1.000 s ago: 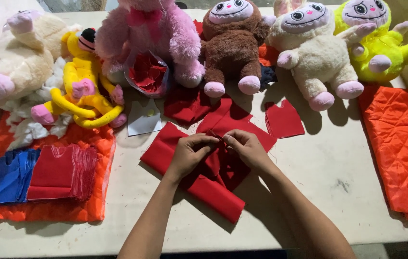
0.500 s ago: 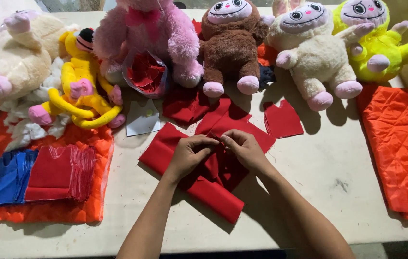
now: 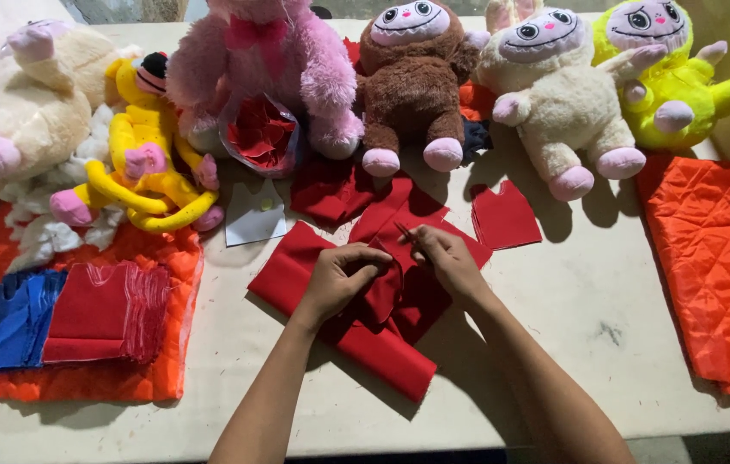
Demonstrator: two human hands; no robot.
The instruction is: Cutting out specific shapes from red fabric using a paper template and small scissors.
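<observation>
Both my hands rest at the table's middle on a pile of red cloth (image 3: 365,352). My left hand (image 3: 343,279) pinches a small crumpled red cloth piece (image 3: 386,292) with curled fingers. My right hand (image 3: 447,262) touches the same piece from the right, and its fingertips pinch a thin dark needle-like thing (image 3: 403,230) that points up and left. A long folded red strip runs diagonally under both hands, from upper left to lower right.
Plush toys line the far edge: pink (image 3: 262,69), brown (image 3: 412,77), cream (image 3: 554,94), yellow-green (image 3: 670,77), yellow (image 3: 146,163). Orange quilted cloth (image 3: 713,258) lies right. Left, orange cloth (image 3: 124,378) bears blue (image 3: 9,318) and red (image 3: 103,314) stacks. A red square (image 3: 507,219) lies nearby.
My hands stay on the red piece. My right fingertips have drawn slightly up and away from my left hand, with the thin needle-like thing now showing.
</observation>
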